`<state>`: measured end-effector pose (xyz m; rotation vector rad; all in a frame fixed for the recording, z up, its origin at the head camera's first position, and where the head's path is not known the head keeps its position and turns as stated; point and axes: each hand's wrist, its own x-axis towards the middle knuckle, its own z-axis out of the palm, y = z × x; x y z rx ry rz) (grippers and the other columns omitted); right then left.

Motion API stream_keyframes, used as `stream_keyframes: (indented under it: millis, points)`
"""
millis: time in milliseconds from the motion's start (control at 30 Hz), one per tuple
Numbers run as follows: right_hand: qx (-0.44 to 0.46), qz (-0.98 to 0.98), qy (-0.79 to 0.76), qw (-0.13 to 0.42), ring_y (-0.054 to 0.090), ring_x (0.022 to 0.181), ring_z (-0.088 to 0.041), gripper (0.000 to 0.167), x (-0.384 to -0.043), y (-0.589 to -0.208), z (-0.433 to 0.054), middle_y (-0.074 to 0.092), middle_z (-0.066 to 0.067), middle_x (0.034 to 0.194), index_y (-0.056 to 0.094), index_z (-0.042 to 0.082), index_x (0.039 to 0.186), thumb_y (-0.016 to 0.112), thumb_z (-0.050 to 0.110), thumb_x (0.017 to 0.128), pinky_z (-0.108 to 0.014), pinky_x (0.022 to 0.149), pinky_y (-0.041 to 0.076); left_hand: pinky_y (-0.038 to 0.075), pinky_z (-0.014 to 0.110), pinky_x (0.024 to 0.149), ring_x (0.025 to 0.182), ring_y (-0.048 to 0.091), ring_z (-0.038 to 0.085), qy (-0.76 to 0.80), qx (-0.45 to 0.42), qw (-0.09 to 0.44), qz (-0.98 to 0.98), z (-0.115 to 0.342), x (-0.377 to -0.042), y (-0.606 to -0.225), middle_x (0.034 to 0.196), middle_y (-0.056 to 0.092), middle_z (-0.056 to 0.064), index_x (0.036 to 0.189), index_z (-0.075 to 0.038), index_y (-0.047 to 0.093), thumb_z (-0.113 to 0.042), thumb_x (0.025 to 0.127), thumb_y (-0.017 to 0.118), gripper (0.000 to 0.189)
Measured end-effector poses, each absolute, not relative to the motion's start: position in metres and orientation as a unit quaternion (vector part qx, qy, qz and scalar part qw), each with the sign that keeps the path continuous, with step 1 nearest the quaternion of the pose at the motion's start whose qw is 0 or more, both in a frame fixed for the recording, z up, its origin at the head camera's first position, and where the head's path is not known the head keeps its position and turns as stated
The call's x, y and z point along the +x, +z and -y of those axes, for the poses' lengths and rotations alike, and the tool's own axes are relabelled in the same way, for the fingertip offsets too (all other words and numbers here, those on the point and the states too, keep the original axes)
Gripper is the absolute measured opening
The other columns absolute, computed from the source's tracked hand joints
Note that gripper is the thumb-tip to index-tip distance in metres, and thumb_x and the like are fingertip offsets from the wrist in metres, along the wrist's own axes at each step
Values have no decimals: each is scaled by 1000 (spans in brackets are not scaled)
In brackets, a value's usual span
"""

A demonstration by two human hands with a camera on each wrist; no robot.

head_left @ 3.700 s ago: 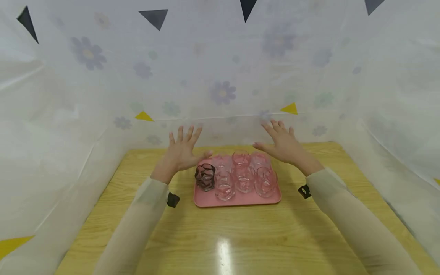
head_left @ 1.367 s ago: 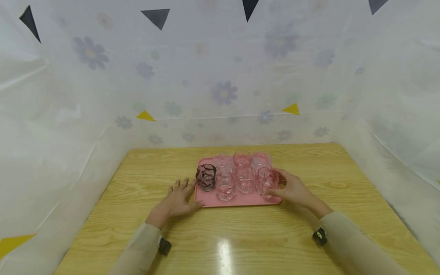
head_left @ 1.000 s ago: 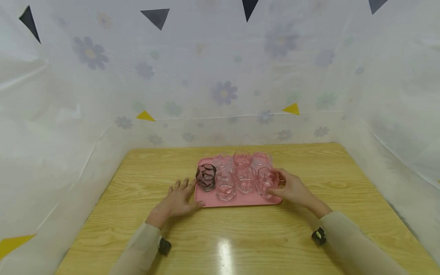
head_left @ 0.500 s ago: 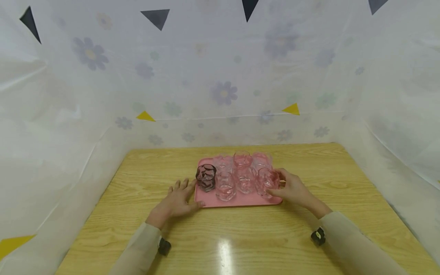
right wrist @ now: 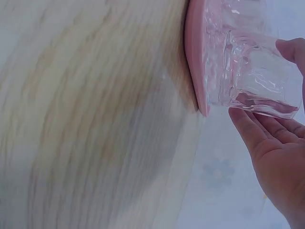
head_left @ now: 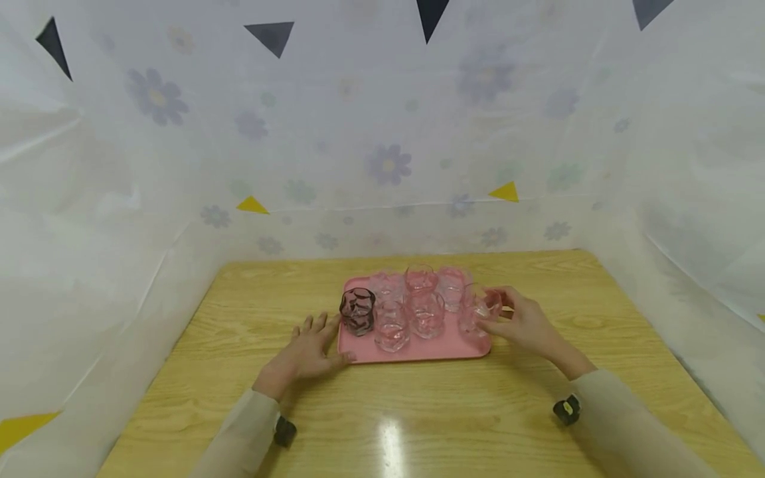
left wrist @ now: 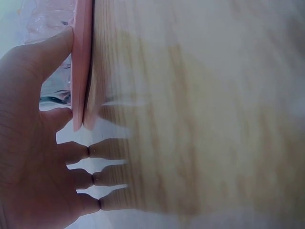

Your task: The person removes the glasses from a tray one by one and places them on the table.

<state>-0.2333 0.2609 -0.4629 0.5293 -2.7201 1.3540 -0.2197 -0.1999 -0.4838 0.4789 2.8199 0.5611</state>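
Note:
My right hand (head_left: 528,328) holds a clear drinking glass (head_left: 472,318) between thumb and fingers at the right end of a pink tray (head_left: 418,354). In the right wrist view the glass (right wrist: 262,71) shows wavy walls, its base close over the tray. My left hand (head_left: 306,350) lies at the tray's left edge with fingers spread. Its thumb (left wrist: 59,45) touches the tray rim, and the other fingertips reach the tabletop. A dark grey glass (head_left: 357,312) stands nearest this hand. Several clear glasses (head_left: 392,328) stand in two rows between the hands.
The tray rests on a wood-grain table (head_left: 335,418). White flowered sheeting (head_left: 382,133) rises behind the table and along both sides. Triangular yellow (head_left: 505,192) and black (head_left: 431,18) pieces are on it.
Both hands came down from above the table to the tray. The right hand took hold of the front right glass and has just moved it rightward and slightly up. The left hand then stayed still.

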Motion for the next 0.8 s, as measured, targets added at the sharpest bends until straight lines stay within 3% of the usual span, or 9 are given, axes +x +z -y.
stream_keyframes:
  millis: [233, 333, 533, 633, 800]
  points:
    - [135, 896, 421, 44, 67, 118, -37, 73, -234, -458, -286, 66, -22, 128, 49, -3, 148, 84, 31, 93, -40, 98, 61, 5, 78, 124, 158, 7, 60, 192, 163, 118, -961, 200, -217, -483, 172, 15, 32, 170, -14, 20, -66, 98, 59, 97]
    - [121, 898, 419, 50, 66, 121, -42, 75, -234, -455, -298, 65, -23, 130, 49, -4, 148, 83, 32, 93, -29, 94, 61, 5, 79, 124, 158, 7, 60, 193, 161, 119, -960, 200, -217, -483, 172, 15, 32, 170, -14, 21, -67, 97, 59, 98]
    - [100, 904, 411, 55, 64, 126, -46, 78, -236, -451, -320, 62, -24, 135, 45, -2, 152, 80, 38, 95, -5, 86, 50, 6, 79, 123, 158, 8, 59, 193, 161, 114, -961, 200, -219, -485, 172, 17, 32, 170, -13, 22, -68, 97, 59, 98]
    - [93, 909, 402, 64, 65, 122, -41, 79, -237, -450, -331, 61, -23, 135, 44, -1, 154, 79, 39, 96, -2, 84, 46, 7, 79, 123, 158, 9, 60, 192, 162, 113, -961, 200, -219, -484, 172, 18, 32, 169, -13, 23, -68, 97, 59, 98]
    - [84, 914, 389, 81, 63, 109, -9, 79, -239, -451, -348, 60, -22, 131, 45, -2, 154, 79, 38, 96, 0, 82, 45, 6, 79, 123, 158, 8, 59, 190, 161, 116, -961, 200, -220, -484, 172, 17, 31, 170, -13, 22, -68, 97, 59, 98]
